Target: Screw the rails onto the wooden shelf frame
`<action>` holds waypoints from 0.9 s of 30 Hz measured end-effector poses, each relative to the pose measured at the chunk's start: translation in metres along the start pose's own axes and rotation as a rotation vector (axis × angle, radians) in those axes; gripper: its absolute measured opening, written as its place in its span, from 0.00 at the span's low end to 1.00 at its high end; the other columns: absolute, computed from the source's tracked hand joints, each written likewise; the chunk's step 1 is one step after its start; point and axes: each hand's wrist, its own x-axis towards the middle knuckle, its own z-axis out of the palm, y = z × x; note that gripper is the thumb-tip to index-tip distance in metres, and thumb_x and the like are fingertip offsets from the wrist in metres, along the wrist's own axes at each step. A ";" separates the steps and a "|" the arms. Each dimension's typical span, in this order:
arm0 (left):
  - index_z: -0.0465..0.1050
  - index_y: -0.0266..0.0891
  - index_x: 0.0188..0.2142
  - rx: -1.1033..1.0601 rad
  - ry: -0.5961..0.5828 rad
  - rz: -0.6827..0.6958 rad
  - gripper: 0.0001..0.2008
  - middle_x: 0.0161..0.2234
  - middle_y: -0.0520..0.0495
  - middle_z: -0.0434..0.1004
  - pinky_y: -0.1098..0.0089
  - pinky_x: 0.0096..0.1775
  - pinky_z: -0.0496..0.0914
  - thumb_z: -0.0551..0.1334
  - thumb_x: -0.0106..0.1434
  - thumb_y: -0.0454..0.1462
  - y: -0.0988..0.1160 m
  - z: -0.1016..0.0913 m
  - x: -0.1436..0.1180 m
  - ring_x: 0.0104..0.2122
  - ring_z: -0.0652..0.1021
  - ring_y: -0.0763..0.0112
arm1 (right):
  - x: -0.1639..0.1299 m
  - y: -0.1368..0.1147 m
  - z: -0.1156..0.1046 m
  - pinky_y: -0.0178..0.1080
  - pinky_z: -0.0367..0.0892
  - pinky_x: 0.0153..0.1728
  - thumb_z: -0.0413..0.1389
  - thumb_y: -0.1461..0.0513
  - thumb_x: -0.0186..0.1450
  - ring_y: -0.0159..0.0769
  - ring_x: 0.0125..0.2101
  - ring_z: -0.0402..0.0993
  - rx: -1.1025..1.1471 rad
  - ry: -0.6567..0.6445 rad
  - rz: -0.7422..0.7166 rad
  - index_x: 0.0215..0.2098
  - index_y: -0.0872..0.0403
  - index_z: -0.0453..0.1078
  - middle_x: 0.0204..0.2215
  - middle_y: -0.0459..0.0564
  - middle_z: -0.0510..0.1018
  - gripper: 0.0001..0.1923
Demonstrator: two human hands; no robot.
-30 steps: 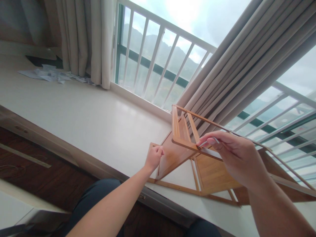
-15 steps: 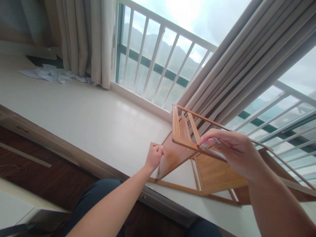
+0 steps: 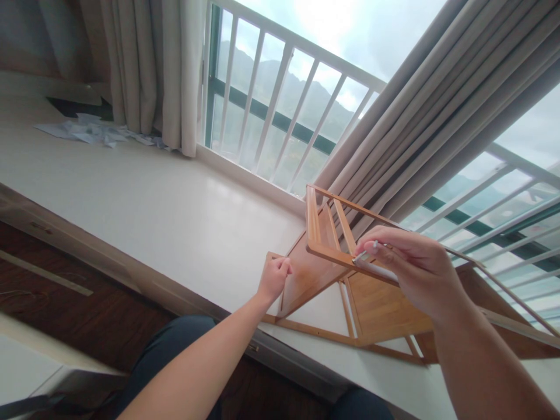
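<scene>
A wooden shelf unit (image 3: 387,306) with slatted and solid panels lies on its side on the white window ledge. My left hand (image 3: 275,279) is closed around the near left end of its frame; the fingertips are partly hidden. In my right hand (image 3: 406,262) a small silver hex key (image 3: 364,255) is pinched between thumb and fingers. The tip of the key meets the upper wooden rail beside a crossbar, where a screw head is too small to make out.
The white ledge (image 3: 175,216) runs along a window with a white railing (image 3: 280,76). Grey curtains (image 3: 420,111) hang just behind the shelf unit. Papers and plastic scraps (image 3: 94,129) lie at the far left. Below is a dark wooden floor (image 3: 109,326).
The hex key has turned in my right hand, its free arm now pointing up nearer the thumb. My right hand has shifted slightly; my left hand stays put.
</scene>
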 end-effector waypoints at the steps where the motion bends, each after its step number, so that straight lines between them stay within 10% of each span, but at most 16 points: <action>1: 0.66 0.43 0.19 0.001 -0.002 0.001 0.23 0.20 0.50 0.72 0.65 0.35 0.68 0.51 0.66 0.50 0.000 0.000 0.000 0.26 0.74 0.67 | 0.000 -0.001 0.001 0.35 0.70 0.36 0.59 0.55 0.74 0.36 0.34 0.77 0.000 0.001 -0.009 0.33 0.52 0.80 0.31 0.49 0.82 0.14; 27: 0.67 0.43 0.19 -0.002 0.004 0.013 0.23 0.20 0.50 0.73 0.65 0.36 0.68 0.52 0.66 0.50 -0.002 0.001 0.000 0.26 0.75 0.67 | 0.000 0.000 0.005 0.36 0.67 0.34 0.60 0.57 0.74 0.35 0.32 0.76 -0.036 0.038 -0.046 0.31 0.52 0.78 0.31 0.48 0.81 0.13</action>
